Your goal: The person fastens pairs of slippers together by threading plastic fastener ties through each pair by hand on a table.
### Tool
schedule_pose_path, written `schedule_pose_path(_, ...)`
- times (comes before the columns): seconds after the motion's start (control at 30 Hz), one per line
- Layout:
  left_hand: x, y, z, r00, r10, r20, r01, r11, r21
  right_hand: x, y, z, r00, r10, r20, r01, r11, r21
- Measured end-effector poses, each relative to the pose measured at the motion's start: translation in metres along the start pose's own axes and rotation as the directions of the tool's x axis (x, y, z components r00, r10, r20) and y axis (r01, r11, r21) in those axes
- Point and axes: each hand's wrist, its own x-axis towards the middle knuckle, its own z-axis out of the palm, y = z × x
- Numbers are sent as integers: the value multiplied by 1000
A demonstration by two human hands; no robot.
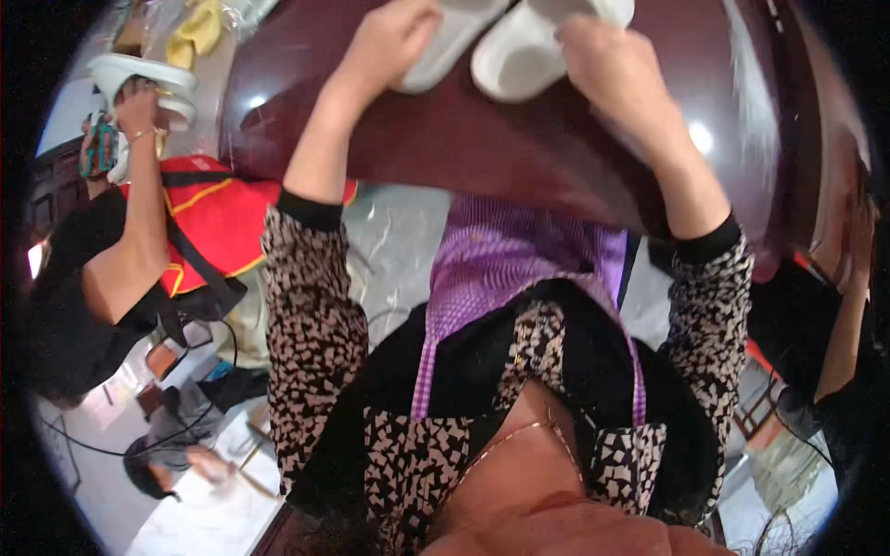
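Observation:
Two white slippers (519, 72) lie side by side at the far edge of the view, over a dark red, shiny table. My left hand (394, 42) has its fingers curled round the outer side of the left slipper (451, 44). On the other one, my right hand (619, 79) pinches the right-hand edge, its fingers closed and slightly blurred. The upper ends of both slippers run out of view. My fingertips are partly hidden.
The dark red table (417, 139) curves across the top. At the left, a co-worker in a red apron (218, 222) holds white shoes (153, 79) and a teal tool (97, 144). A yellow shoe (195, 35) lies beyond. Another person's arm (848, 315) shows at the right.

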Motion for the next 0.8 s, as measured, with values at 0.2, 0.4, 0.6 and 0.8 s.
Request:
schedule_pose_path(0.2, 17, 23, 14, 986, -160, 36, 162, 984, -78, -7, 12, 12, 994, -46, -95, 43, 999, -25)
schedule_pose_path(0.4, 22, 37, 27, 953, -267, 144, 296, 924, -242, -17, 24, 0, 987, -45, -155, 63, 992, 112)
schedule_pose_path(0.6, 22, 34, 56, 954, -192, 230, 257, 920, -296, -15, 42, 1, 998, 52, -20, -53, 998, -42)
schedule_pose_path(0.8, 30, 38, 52, 975, -111, 192, 166, 939, -300, -14, 37, -7, 990, 133, 45, -133, 991, 10)
